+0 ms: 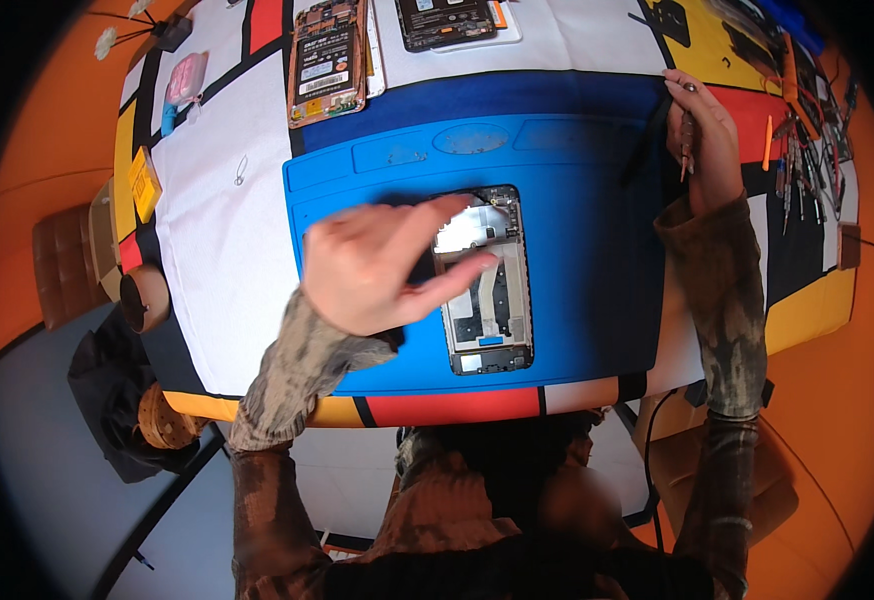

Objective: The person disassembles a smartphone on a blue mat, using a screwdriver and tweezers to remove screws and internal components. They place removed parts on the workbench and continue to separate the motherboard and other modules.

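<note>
An opened phone (513,300) lies on a blue work mat (587,250), its inner frame and a shiny silver metal plate (469,228) near its top exposed. Over its left side reaches my left hand (367,260), thumb and index finger stretched out and apart. The fingertips are at the silver plate; whether they touch it I cannot tell. Past the mat's right edge, my right hand (712,135) is closed round a slim screwdriver (688,145), which stands nearly upright with its tip toward me.
At the far edge lie a copper-coloured opened phone (327,62) and a dark opened phone (447,22). Several tools (807,165) crowd the right side, near an orange pry stick (768,142). On the left are a pink item (187,76), a yellow box (144,184) and a tape roll (145,300).
</note>
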`<control>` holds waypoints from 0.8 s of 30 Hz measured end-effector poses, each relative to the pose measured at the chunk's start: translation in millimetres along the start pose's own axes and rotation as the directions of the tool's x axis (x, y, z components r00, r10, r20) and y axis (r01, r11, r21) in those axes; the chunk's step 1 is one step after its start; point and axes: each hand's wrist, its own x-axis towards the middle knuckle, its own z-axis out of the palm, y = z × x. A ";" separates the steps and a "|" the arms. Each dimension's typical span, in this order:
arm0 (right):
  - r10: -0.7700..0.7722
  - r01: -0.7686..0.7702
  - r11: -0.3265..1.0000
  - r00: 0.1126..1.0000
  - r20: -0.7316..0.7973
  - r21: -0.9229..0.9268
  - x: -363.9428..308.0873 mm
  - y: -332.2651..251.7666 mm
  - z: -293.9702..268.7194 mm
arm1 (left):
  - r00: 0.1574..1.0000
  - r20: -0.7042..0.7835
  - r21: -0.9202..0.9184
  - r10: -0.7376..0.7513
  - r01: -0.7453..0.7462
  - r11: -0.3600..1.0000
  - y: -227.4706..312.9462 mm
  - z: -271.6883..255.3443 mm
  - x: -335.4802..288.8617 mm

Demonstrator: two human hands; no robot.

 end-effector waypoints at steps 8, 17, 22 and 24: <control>-0.078 0.055 0.994 0.963 0.256 0.095 -14.8 -22.3 14.2 | 0.594 0.313 0.565 -0.741 0.511 0.648 -11.9 -71.5 -19.1; -0.198 0.218 0.975 0.933 0.301 -0.034 -40.7 -33.8 37.4 | 0.588 0.593 0.228 -0.550 0.533 0.815 -52.4 -64.8 -41.6; -0.182 0.206 0.977 0.941 0.286 -0.056 -41.7 -30.1 36.6 | 0.688 0.616 -0.111 -0.385 0.559 0.822 -62.0 -67.2 -36.4; -0.182 0.202 0.979 0.942 0.283 -0.040 -43.8 -30.1 36.5 | 0.667 0.587 -0.077 -0.459 0.610 0.788 -63.6 -65.0 -35.7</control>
